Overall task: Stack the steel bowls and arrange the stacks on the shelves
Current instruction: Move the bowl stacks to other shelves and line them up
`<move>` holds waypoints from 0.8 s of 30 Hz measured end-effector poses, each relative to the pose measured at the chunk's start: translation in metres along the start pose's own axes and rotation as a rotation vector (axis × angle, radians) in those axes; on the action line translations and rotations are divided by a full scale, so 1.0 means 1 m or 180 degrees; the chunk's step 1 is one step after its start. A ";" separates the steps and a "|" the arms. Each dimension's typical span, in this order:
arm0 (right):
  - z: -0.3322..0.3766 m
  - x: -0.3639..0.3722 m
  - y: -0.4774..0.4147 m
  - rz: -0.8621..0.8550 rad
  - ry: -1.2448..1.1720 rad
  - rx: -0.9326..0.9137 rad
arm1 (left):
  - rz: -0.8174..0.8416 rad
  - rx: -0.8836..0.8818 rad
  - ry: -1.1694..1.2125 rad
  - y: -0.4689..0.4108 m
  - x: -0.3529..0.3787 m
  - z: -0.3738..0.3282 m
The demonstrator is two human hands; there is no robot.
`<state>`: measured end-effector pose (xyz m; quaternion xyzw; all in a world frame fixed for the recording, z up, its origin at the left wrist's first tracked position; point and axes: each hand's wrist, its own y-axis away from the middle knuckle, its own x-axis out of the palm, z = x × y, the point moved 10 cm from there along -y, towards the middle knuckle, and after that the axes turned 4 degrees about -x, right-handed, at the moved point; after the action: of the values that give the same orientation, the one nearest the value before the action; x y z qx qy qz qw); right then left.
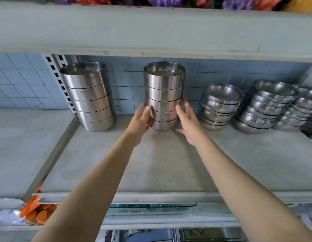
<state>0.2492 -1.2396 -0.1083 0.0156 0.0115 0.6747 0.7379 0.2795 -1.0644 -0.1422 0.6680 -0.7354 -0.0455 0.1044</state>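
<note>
A stack of several straight-sided steel bowls (pixel 164 88) stands upright at the back middle of the grey shelf (pixel 151 163). My left hand (pixel 140 123) presses its lower left side and my right hand (pixel 188 121) cups its lower right side, fingers spread, so the stack is held between both palms. A second, similar stack (pixel 89 96) stands to the left, leaning slightly. To the right are three stacks of rounded steel bowls: one (pixel 219 107) close by, another (pixel 266 105) further along and a third (pixel 301 109) at the frame edge.
The upper shelf board (pixel 151 28) hangs low over the stacks. A slotted metal upright (pixel 61 81) runs down the tiled wall behind the left stack. Below the shelf edge lie glass dishes (pixel 151 208) and a bag of orange items (pixel 38 213).
</note>
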 end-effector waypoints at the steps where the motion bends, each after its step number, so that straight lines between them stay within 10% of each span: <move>1: 0.000 0.001 -0.001 -0.0013 -0.0037 -0.0012 | 0.0028 0.0031 0.0004 0.000 0.003 -0.001; 14: -0.010 -0.013 0.007 -0.0227 0.0239 -0.0196 | -0.0063 0.0332 -0.0436 0.026 -0.001 -0.013; 19: 0.014 -0.027 0.044 -0.1013 0.0668 -0.1103 | -0.1055 0.1088 -0.0528 0.086 -0.068 -0.037; 24: 0.029 0.043 0.041 -0.0276 0.0397 -0.1223 | -0.1897 0.1215 -0.0353 0.115 -0.152 -0.042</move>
<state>0.2134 -1.1933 -0.0773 -0.1678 -0.0711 0.6317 0.7535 0.1897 -0.8987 -0.0918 0.8571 -0.5080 0.0281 -0.0802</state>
